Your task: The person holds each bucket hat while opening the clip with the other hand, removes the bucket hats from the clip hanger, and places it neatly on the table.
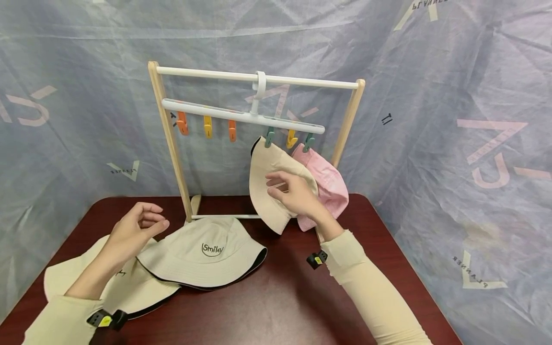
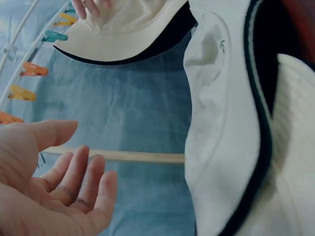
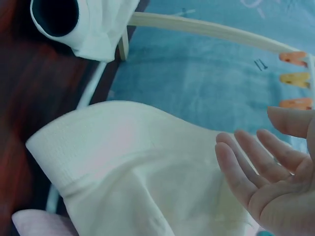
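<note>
Cream hat (image 1: 271,182) hangs clipped at twelve o'clock, brim downward, touching the right hand (image 1: 293,194), whose fingers are relaxed. Left hand (image 1: 131,232) hovers empty, loosely curled, at nine o'clock, farther off.

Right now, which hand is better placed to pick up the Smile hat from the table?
The left hand, probably. It hovers open just beside the Smile hat on the table, holding nothing. The right hand is up at the cream hat hanging on the rack, farther off.
</note>
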{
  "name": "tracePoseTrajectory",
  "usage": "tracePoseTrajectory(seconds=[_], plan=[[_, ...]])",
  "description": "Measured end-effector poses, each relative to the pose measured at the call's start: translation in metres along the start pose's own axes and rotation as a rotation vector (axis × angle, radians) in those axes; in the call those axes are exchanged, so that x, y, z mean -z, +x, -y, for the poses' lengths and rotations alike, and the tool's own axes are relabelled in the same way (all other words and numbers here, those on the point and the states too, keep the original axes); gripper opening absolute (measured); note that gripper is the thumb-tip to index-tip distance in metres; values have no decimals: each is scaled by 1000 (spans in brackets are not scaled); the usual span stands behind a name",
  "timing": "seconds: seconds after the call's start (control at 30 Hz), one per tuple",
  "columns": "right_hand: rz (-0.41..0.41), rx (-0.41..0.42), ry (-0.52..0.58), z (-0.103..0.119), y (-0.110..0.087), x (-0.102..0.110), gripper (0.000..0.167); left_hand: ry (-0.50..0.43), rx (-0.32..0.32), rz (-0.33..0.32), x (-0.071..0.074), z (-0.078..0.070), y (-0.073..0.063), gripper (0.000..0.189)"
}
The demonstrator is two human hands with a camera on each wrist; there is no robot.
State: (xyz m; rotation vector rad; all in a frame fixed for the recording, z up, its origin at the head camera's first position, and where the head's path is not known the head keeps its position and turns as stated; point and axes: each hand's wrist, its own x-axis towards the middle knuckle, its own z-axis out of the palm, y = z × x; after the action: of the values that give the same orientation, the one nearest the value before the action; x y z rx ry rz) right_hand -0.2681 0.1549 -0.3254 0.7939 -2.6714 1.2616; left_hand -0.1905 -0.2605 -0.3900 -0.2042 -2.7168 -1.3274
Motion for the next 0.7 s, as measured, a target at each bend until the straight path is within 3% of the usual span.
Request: tracePoseTrajectory(seconds=[0.4, 0.7], plan=[[-115, 28, 51, 7, 0, 26, 39, -96, -139, -34, -12, -32, 30, 44], [-170, 55, 43, 7, 0, 42, 40, -110, -200, -25, -23, -50, 51, 41]])
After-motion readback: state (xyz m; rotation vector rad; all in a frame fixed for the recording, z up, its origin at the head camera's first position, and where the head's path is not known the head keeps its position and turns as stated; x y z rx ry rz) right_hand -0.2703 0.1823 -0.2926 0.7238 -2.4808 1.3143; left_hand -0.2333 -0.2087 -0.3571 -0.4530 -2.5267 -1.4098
